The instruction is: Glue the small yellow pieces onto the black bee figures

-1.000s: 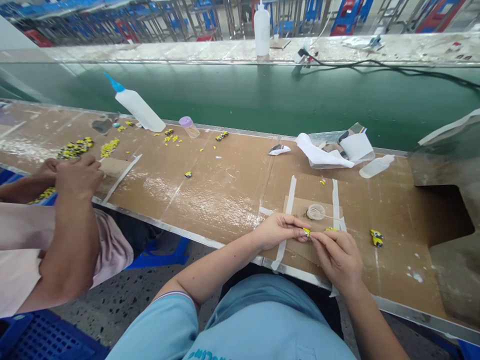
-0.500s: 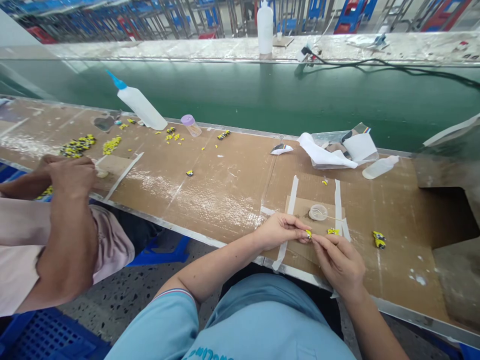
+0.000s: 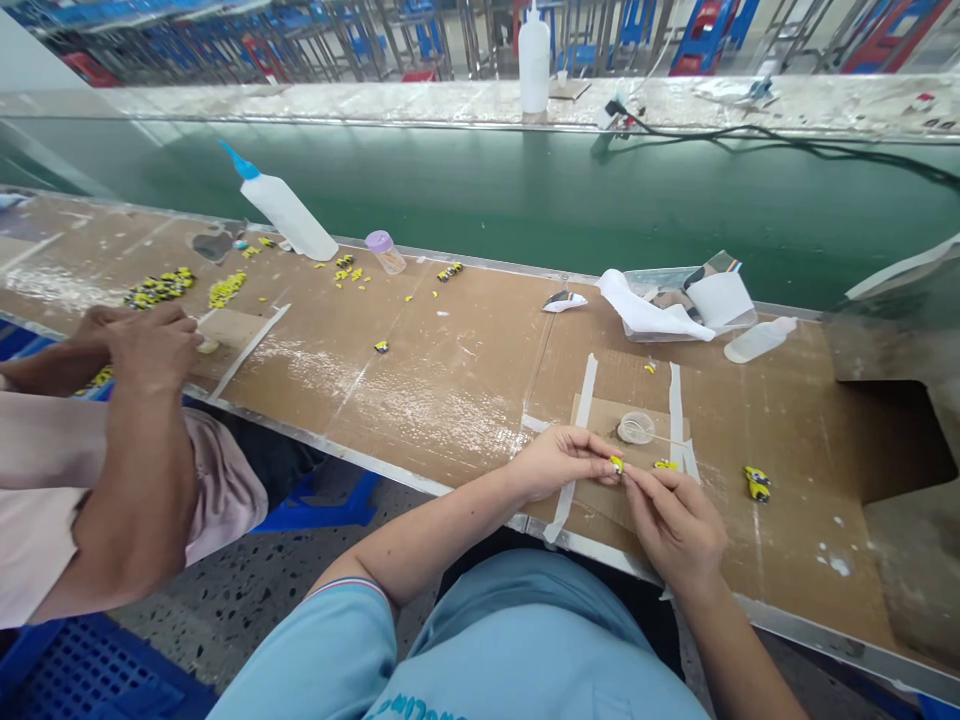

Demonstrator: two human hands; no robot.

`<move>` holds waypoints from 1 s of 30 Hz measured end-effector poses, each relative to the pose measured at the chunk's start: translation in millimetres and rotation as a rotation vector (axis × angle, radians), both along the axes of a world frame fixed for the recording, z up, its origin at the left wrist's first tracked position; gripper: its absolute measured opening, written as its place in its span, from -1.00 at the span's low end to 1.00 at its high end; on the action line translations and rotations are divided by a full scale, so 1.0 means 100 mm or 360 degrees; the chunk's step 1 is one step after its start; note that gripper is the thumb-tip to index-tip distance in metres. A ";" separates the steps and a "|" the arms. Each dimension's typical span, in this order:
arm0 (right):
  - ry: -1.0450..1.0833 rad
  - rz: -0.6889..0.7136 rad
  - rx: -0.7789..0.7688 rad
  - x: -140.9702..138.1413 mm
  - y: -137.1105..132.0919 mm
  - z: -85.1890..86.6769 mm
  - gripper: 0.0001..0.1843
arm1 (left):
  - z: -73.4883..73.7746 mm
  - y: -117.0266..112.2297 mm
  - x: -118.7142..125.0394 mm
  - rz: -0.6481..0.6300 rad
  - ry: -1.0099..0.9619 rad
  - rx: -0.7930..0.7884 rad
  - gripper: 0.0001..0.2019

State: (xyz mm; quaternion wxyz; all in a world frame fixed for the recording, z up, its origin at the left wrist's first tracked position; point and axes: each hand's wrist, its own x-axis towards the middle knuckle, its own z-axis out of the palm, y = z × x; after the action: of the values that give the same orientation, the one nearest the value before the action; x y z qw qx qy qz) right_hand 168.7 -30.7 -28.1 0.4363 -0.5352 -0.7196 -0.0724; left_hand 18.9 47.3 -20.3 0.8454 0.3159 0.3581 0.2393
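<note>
**Cardboard bench (image 3: 450,400), one yellow-and-black piece (image 3: 616,464) pinched**

Green conveyor belt (image 3: 480,200) runs behind my bench. At left, a co-worker's two hands (image 3: 142,345) sit near heaps of yellow pieces (image 3: 159,288). Three bottles show: one upright bottle (image 3: 534,70) beyond the belt, a blue-nozzled bottle (image 3: 285,215) and a small clear bottle (image 3: 759,340) lying down. A clear tray (image 3: 675,305) holds crumpled white paper (image 3: 645,310). A purple-capped jar (image 3: 385,252) has contents too small to make out. Above a taped cardboard patch (image 3: 600,490), beside a small round dish (image 3: 636,428), my left hand (image 3: 562,462) and right hand (image 3: 675,530) grip the piece between their fingertips, hiding most of it.
</note>
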 end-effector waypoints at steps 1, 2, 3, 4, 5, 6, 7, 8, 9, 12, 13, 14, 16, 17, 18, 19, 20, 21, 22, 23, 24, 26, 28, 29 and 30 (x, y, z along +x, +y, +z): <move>-0.0014 0.0012 0.0010 -0.01 0.00 0.00 -0.69 | 0.00 0.00 0.00 0.0011 -0.0003 0.0001 -0.53; -0.0024 0.0028 0.0017 -0.02 0.00 0.01 -0.67 | 0.00 0.00 0.00 0.0020 -0.0009 0.0005 -0.53; -0.0030 0.0042 0.0025 -0.02 0.01 0.01 -0.66 | -0.01 0.00 0.01 0.0026 -0.0017 0.0011 -0.53; -0.0032 0.0053 0.0034 -0.03 0.01 0.02 -0.65 | -0.01 0.00 0.01 0.0028 -0.0027 0.0017 -0.53; -0.0034 0.0061 0.0043 -0.03 0.01 0.02 -0.64 | -0.02 0.00 0.01 0.0030 -0.0040 0.0022 -0.53; -0.0036 0.0068 0.0055 -0.04 0.01 0.03 -0.63 | -0.02 -0.01 0.01 0.0031 -0.0053 0.0027 -0.54; -0.0042 0.0075 0.0065 -0.04 0.02 0.03 -0.62 | -0.03 -0.01 0.01 0.0033 -0.0064 0.0032 -0.54; -0.0050 0.0081 0.0075 -0.04 0.02 0.03 -0.61 | -0.03 -0.01 0.01 0.0034 -0.0071 0.0037 -0.55; -0.0063 0.0089 0.0086 -0.04 0.02 0.02 -0.61 | -0.03 -0.01 0.00 0.0033 -0.0074 0.0039 -0.55; -0.0113 0.0129 0.0105 -0.02 0.02 0.01 -0.62 | -0.04 -0.02 0.00 0.0017 -0.0058 0.0032 -0.55; -0.0123 0.0140 0.0097 -0.01 0.02 0.00 -0.64 | -0.04 -0.02 0.00 0.0013 -0.0050 0.0026 -0.54; -0.0127 0.0147 0.0084 0.00 0.02 0.00 -0.65 | -0.04 -0.02 0.00 0.0011 -0.0044 0.0018 -0.54; -0.0111 0.0128 0.0056 0.01 0.03 -0.01 -0.67 | -0.04 -0.01 0.00 0.0019 -0.0039 0.0004 -0.52; -0.0096 0.0107 0.0045 0.02 0.03 -0.01 -0.67 | -0.03 -0.01 0.00 0.0021 -0.0041 -0.0001 -0.52; -0.0081 0.0084 0.0039 0.02 0.03 -0.01 -0.66 | -0.03 -0.01 0.00 0.0020 -0.0044 -0.0002 -0.51; -0.0068 0.0063 0.0035 0.02 0.03 -0.01 -0.65 | -0.03 0.00 0.00 0.0016 -0.0048 -0.0001 -0.51; -0.0056 0.0047 0.0030 0.02 0.03 0.00 -0.64 | -0.03 0.00 0.00 0.0003 -0.0050 0.0003 -0.50; -0.0048 0.0043 0.0026 0.02 0.03 0.00 -0.63 | -0.03 0.01 -0.01 -0.0014 -0.0052 0.0007 -0.51; -0.0042 0.0047 0.0022 0.01 0.03 0.00 -0.63 | -0.03 0.01 -0.01 -0.0033 -0.0052 0.0012 -0.51; -0.0037 0.0051 0.0018 0.01 0.03 0.01 -0.63 | -0.02 0.01 -0.01 -0.0051 -0.0051 0.0016 -0.51; -0.0032 0.0054 0.0016 0.01 0.03 0.01 -0.65 | -0.01 0.02 -0.01 -0.0068 -0.0051 0.0021 -0.51; -0.0024 0.0048 0.0006 -0.01 0.03 0.02 -0.68 | 0.00 0.02 -0.02 -0.0101 -0.0061 0.0031 -0.52; -0.0009 0.0034 0.0002 -0.02 0.04 0.03 -0.72 | 0.01 0.03 -0.02 -0.0134 -0.0077 0.0035 -0.53; 0.0002 0.0031 -0.0001 -0.02 0.04 0.03 -0.74 | 0.01 0.03 -0.02 -0.0146 -0.0084 0.0034 -0.54; 0.0018 0.0033 -0.0007 -0.03 0.04 0.02 -0.75 | 0.01 0.03 -0.03 -0.0160 -0.0089 0.0031 -0.54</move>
State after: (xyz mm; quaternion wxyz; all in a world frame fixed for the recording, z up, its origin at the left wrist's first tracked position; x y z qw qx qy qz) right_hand 165.9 -26.4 -25.8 0.4399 -0.5291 -0.7229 -0.0633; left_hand 16.2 50.3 -18.9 0.8629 0.3351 0.3156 0.2087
